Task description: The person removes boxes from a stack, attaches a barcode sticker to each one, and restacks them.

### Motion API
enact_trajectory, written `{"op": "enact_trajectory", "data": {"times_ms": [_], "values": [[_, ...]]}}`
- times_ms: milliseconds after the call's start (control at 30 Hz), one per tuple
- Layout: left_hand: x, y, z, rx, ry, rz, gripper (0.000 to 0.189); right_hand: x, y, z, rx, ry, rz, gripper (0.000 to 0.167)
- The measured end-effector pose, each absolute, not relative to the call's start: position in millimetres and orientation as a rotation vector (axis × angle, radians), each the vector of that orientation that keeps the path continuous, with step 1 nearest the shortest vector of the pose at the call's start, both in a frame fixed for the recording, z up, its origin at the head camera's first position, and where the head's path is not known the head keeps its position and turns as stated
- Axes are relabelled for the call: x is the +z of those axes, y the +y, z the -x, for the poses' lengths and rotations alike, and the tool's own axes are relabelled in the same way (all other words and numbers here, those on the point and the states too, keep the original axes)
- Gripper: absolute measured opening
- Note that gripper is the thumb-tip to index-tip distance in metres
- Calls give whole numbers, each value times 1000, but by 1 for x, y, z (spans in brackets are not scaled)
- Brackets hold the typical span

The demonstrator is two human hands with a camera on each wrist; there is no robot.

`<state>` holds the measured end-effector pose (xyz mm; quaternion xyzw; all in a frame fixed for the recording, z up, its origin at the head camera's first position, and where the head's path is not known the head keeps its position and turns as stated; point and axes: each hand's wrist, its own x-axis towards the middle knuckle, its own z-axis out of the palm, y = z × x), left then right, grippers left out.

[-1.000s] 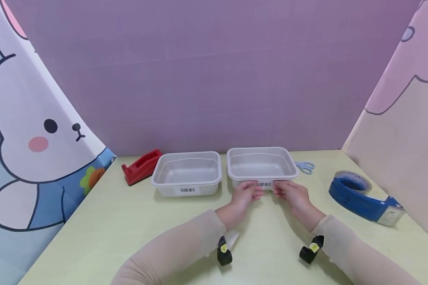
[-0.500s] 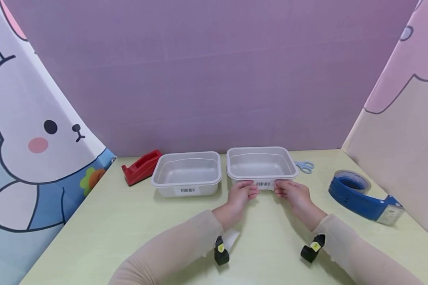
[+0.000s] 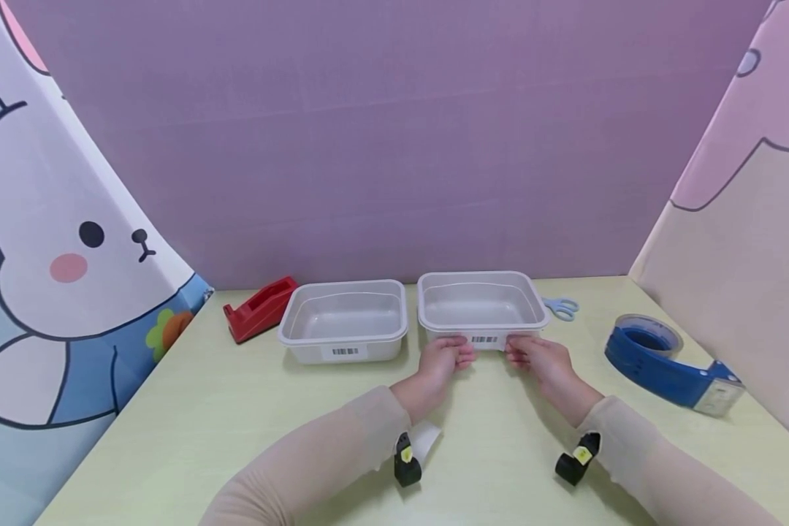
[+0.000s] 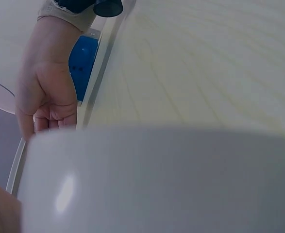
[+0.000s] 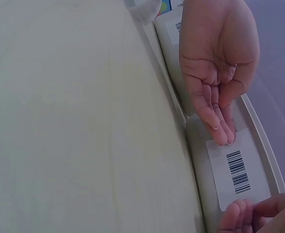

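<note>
Two white rectangular plastic tubs stand at the table's back, a left tub (image 3: 344,321) and a right tub (image 3: 483,303). A white barcode label (image 5: 238,170) lies on the right tub's front wall. My left hand (image 3: 440,365) touches one end of this label with its fingertips. At its other end are the fingertips of my right hand (image 3: 544,365), right at the label's edge. The left tub carries a similar barcode label (image 3: 345,352). A pale sheet (image 3: 425,440) shows beside my left wrist; a blurred pale surface (image 4: 157,179) fills the lower left wrist view.
A red tape dispenser (image 3: 261,310) sits left of the tubs. Light blue scissors (image 3: 562,309) lie partly behind the right tub. At the right is a blue tape dispenser (image 3: 671,376) with a tape roll (image 3: 673,338). A purple backdrop (image 3: 401,146) rises behind the table (image 3: 171,453).
My left hand has shifted slightly left and down, baring more of the right tub's barcode. My right hand has moved very little; the tubs stay in place.
</note>
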<state>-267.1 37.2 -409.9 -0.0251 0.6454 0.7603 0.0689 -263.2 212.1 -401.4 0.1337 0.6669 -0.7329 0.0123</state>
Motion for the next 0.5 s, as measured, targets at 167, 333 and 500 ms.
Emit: {"op": "enact_trajectory", "data": {"times_ms": [167, 333, 500], "values": [[-412, 37, 268, 2280, 1950, 66, 36, -403, 213, 263, -2261, 2088, -413, 29], [-413, 38, 269, 2267, 1945, 58, 36, -403, 213, 263, -2251, 2092, -425, 28], [-413, 38, 270, 2263, 1941, 63, 36, -400, 211, 262, -2250, 2112, -443, 26]]}}
